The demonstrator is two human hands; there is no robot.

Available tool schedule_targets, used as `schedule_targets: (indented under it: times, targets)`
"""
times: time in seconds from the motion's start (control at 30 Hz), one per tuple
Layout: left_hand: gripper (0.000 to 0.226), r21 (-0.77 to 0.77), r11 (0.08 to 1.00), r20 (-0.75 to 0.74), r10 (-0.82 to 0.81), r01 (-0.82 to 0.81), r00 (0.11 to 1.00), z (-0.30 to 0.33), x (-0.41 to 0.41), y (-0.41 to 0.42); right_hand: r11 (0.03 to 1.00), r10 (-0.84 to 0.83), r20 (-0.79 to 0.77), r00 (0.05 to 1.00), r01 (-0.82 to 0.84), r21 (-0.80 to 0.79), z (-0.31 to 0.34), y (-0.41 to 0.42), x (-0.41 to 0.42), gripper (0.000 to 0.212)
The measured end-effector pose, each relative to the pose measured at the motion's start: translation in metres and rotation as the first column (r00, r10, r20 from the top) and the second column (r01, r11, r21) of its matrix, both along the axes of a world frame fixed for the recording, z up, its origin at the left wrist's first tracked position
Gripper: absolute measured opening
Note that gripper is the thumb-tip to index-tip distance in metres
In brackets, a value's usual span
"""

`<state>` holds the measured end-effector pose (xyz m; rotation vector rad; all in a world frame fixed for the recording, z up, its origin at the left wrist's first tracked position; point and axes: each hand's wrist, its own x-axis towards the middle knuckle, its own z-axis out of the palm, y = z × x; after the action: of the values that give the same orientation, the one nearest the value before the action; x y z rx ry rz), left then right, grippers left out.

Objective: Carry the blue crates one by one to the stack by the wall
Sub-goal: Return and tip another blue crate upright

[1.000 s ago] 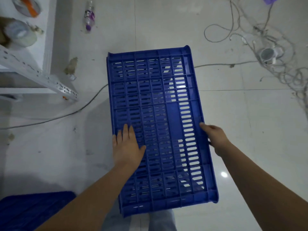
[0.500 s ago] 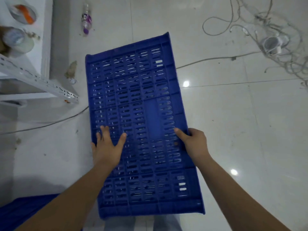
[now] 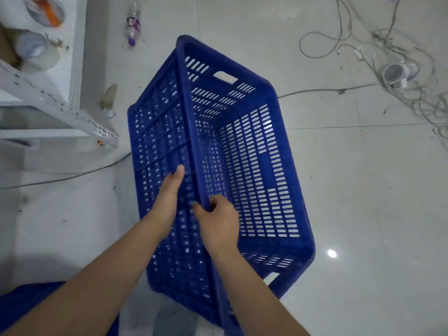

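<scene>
A blue slotted plastic crate (image 3: 254, 170) fills the middle of the view, tilted so its open side faces 3 o'clock and its perforated base faces 9 o'clock, held above the glossy white tiled floor (image 3: 363, 214). The right hand (image 3: 218, 223) is clamped on the crate's near long rim, fingers curled over the edge. The left hand (image 3: 169, 197) lies flat and open against the outside of the base, fingers together and pointing toward 12 o'clock, pressing but not gripping. A cut-out handle shows in the crate's far end wall at 12 o'clock, another at the near end around 5 o'clock.

At 10 o'clock stands a white perforated metal shelf frame (image 3: 72, 115), with round containers behind it. A clear plastic bottle with a purple label (image 3: 132, 25) lies on the floor at 11 o'clock. A tangle of grey cables (image 3: 400, 76) spreads at 2 o'clock. Another blue crate's edge (image 3: 21, 304) shows at 7 o'clock, beneath the left forearm.
</scene>
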<state>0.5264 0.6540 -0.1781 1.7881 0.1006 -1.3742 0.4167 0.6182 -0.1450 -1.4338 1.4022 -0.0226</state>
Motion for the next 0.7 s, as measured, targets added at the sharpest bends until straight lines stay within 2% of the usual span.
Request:
schedule_targets:
  times: [0.03,0.07,0.13,0.17,0.23,0.33,0.4,0.5,0.57,0.7]
  targets:
    - [0.111,-0.018,0.999,0.01,0.036,-0.036,0.999,0.002,-0.001,0.002,0.999,0.037,0.007,0.999,-0.037,0.015,-0.003,0.009,0.008,0.031]
    - [0.105,-0.029,0.998,0.031,0.058,-0.057,0.998,0.003,0.0,0.006,0.997,0.068,0.021,0.998,-0.068,0.025,-0.006,0.018,0.017,0.022]
    - [0.07,-0.026,0.999,0.128,0.023,-0.02,0.991,0.001,0.005,0.015,0.992,0.117,0.014,0.993,-0.117,0.035,-0.013,0.035,0.035,0.004]
    - [0.057,-0.005,1.0,0.198,-0.017,0.018,0.98,-0.004,0.009,0.021,0.991,0.124,0.014,0.992,-0.124,0.039,-0.017,0.043,0.043,0.012]
    - [0.047,0.091,0.995,0.306,-0.07,0.044,0.949,-0.015,0.022,0.032,0.986,0.122,0.054,0.991,-0.128,0.11,-0.028,0.056,0.055,0.022]
    - [0.046,0.197,0.98,0.394,-0.069,-0.011,0.916,-0.029,0.047,0.049,0.944,0.101,0.198,0.975,-0.156,0.29,-0.042,0.063,0.053,0.024]
    - [0.047,0.241,0.97,0.382,-0.07,-0.027,0.922,-0.041,0.062,0.061,0.945,0.139,0.194,0.971,-0.189,0.266,-0.051,0.052,0.037,0.022]
    - [0.051,0.303,0.953,0.315,-0.104,0.004,0.944,-0.054,0.077,0.072,0.977,0.183,-0.006,0.983,-0.182,0.11,-0.062,0.012,0.0,0.026]
    - [0.052,0.314,0.949,0.283,-0.094,0.0,0.955,-0.061,0.081,0.076,0.991,0.127,-0.166,0.978,-0.132,-0.021,-0.071,-0.017,-0.029,0.029]
    - [0.046,0.352,0.936,0.215,-0.102,0.02,0.971,-0.074,0.083,0.079,0.945,0.042,-0.411,0.911,-0.17,-0.281,-0.088,-0.059,-0.074,0.04]
